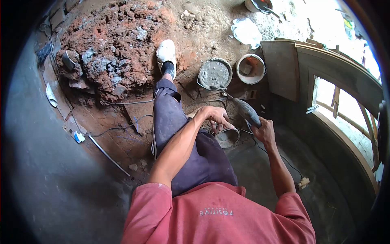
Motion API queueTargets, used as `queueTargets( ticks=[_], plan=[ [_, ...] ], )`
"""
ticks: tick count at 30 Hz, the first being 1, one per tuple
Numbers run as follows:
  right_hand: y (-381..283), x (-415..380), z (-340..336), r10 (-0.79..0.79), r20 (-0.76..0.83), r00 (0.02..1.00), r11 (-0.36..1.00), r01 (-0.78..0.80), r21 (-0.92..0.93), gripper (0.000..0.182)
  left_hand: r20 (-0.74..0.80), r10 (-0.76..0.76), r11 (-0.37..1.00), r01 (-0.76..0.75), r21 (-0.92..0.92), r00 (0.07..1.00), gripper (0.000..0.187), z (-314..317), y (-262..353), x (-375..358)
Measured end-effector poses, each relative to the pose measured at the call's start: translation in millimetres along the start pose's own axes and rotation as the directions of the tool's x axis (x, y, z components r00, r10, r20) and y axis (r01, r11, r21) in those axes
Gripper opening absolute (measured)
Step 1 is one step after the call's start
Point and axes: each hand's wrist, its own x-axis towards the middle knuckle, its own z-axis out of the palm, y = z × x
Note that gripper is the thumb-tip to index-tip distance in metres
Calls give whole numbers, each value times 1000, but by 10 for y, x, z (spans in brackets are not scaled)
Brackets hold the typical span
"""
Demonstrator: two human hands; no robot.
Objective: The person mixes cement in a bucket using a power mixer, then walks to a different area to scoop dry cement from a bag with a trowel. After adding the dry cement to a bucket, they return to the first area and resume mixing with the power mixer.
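Note:
My right hand [265, 131] is closed round the rear end of a grey, dusty power tool [245, 112]. The front of the tool reaches to the near rim of a bucket of wet grey mortar [215, 74]. My left hand [219, 118] hangs over my knee with its fingers apart and holds nothing that I can see. Just below its fingertips is an empty-looking round container [227, 138]. To the right of the mortar stands a second bucket [250, 69], pale inside with some reddish residue.
A heap of red soil and rubble [113, 49] lies at the upper left. Cables [109, 132] cross the ground. A wooden window frame [345, 134] and a board [280, 69] stand at the right. A white bag [247, 32] lies beyond the buckets.

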Motion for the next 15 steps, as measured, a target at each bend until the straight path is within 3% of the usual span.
queueTargets(
  ticks=[3, 5, 9, 11, 15],
  plan=[
    [80, 232, 269, -9, 35, 999, 999, 10, -31, 21, -10, 1, 1000, -1, -16, 1000, 71, -8, -15, -1],
    [153, 460, 505, -141, -51, 989, 987, 136, -88, 21, -26, 27, 999, -28, -23, 999, 73, -28, -49, 21],
    [185, 896, 840, -111, -132, 985, 986, 92, -142, 20, -101, -40, 999, 43, 32, 994, 74, -42, -36, -34],
    [122, 1032, 845, 58, -206, 977, 997, -67, -41, 25, -110, -10, 1000, 13, 26, 994, 74, -55, -39, -29],
    [74, 955, 466, 20, -254, 967, 998, -5, 59, 25, -112, 4, 1000, -2, 14, 994, 79, -33, -53, -18]
  ],
)
